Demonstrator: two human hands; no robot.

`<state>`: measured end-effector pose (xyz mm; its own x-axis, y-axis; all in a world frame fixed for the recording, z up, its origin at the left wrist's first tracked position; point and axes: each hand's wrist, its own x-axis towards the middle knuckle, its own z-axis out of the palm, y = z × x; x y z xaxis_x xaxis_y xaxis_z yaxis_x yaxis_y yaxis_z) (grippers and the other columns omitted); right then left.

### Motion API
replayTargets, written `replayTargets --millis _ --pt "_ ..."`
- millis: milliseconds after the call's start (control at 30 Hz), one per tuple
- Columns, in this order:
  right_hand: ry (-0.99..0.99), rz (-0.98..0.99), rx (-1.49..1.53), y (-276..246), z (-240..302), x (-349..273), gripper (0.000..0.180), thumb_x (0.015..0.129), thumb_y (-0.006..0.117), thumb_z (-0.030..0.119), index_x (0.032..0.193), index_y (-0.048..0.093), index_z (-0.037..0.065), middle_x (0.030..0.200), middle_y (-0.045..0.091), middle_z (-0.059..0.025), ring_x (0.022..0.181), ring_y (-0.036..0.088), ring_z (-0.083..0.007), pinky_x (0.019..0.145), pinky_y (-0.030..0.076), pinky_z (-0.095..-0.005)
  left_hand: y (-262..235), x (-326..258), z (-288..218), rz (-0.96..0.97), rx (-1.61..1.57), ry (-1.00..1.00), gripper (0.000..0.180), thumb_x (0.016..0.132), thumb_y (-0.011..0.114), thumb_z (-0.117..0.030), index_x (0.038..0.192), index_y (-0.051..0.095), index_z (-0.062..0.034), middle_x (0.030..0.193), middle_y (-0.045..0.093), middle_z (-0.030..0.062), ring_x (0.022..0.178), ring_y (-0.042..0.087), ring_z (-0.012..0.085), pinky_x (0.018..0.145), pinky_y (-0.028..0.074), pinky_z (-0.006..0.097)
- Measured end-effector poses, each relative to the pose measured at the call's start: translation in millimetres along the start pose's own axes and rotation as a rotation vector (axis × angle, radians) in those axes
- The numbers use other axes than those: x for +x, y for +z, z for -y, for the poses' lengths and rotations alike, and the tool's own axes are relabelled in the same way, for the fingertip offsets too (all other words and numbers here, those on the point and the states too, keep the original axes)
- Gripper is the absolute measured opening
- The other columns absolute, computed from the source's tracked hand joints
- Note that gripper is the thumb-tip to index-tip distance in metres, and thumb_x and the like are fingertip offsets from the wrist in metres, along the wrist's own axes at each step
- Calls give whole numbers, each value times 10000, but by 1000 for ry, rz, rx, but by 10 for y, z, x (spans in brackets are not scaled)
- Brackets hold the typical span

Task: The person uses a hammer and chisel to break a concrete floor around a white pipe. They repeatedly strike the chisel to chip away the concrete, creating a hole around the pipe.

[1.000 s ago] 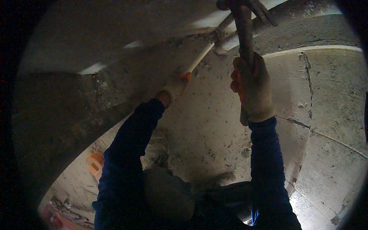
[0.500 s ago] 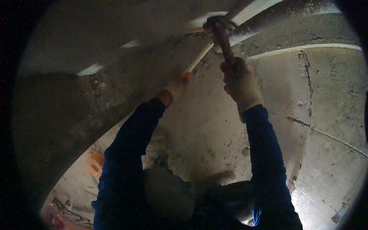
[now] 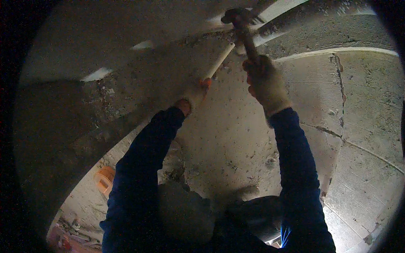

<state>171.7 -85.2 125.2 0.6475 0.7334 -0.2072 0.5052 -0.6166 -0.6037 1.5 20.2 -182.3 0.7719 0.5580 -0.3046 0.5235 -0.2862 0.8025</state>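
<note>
My right hand (image 3: 269, 84), in a pale work glove, is wrapped round the handle of a claw hammer (image 3: 249, 45). The dark hammer head is raised above the far end of a pale, straight rod (image 3: 221, 60), with a gap between them. My left hand (image 3: 196, 95), also gloved, grips the near end of that rod, which slants up and to the right. The kind of tool it is cannot be made out. Dark blue sleeves cover both my forearms.
A rough wall with broken render (image 3: 105, 99) rises on the left. A thick pipe (image 3: 312, 19) crosses the upper right. Bare slabs with ridged adhesive (image 3: 316, 84) line the right side. An orange plastic container (image 3: 104, 179) and red-toned rubble (image 3: 76, 238) lie at lower left.
The hammer head has shifted slightly up and to the left, while my right hand has moved a little right. My left hand and the rod have hardly moved.
</note>
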Motion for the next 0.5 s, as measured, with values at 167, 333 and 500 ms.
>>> replayTargets --millis 167,333,500 --pt "-258 -249 253 -74 58 -66 386 982 520 422 1087 529 51 810 687 -182 727 685 -387 624 537 -475 -490 -167 -576 -106 83 -20 434 984 522 -458 1097 639 -55 1050 674 184 968 650 352 783 517 436" --pt "95 112 -244 55 -52 119 199 987 528 288 1024 543 93 696 585 -37 542 587 -185 478 475 -315 -732 -282 -967 -44 101 -65 517 982 488 -526 1019 649 -36 1019 676 230 957 656 396 789 503 471" --pt "225 119 113 -78 38 -88 182 981 537 276 1005 535 96 682 575 -34 539 583 -191 465 465 -327 -716 -365 -1029 -159 -80 76 491 993 474 -503 1047 635 -43 863 674 150 825 663 316 715 503 445"
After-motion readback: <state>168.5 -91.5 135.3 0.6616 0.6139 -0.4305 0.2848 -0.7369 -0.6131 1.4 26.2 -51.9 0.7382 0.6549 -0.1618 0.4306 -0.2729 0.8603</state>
